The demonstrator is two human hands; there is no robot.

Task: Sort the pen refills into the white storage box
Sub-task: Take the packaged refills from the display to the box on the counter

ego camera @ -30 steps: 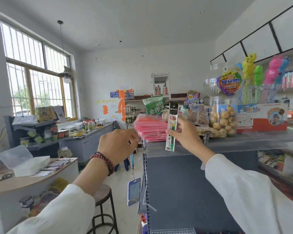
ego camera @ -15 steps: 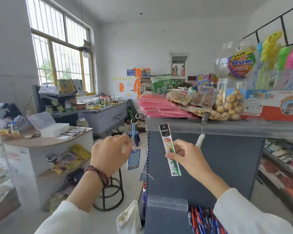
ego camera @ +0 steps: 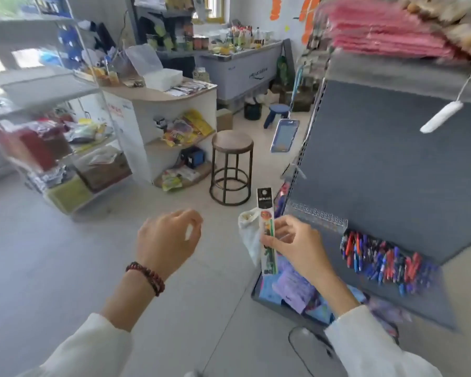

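Right hand (ego camera: pixel 291 240): grip narrow, thumb and fingers pinching a pen refill pack (ego camera: pixel 266 229) at about mid-length. The pack stands near upright, black header end up, in the air above the floor, just beside the near corner of the grey shelf unit (ego camera: pixel 378 159). A white bag (ego camera: pixel 248 235) shows directly behind the pack; whether they touch, cannot tell.

Left hand (ego camera: pixel 167 236): raised over the floor, apart from the pack, back toward the camera. Fingers loosely curled, nothing seen in the grip. Dark red bead bracelet (ego camera: pixel 146 274) on the wrist.

White storage box (ego camera: pixel 165 77): on the counter (ego camera: pixel 158 95), toward its back edge, clear lid (ego camera: pixel 144 59) tilted up. Flat packs (ego camera: pixel 188 88) lie in a row just right of the box, near the counter's right edge; too blurred to tell their kind. The box is well apart from both hands.

Round-topped stool (ego camera: pixel 231 164) on the floor between counter and shelf unit. Loose pens (ego camera: pixel 384 259), red and blue, heaped on a low ledge of the shelf unit, right of the right hand.
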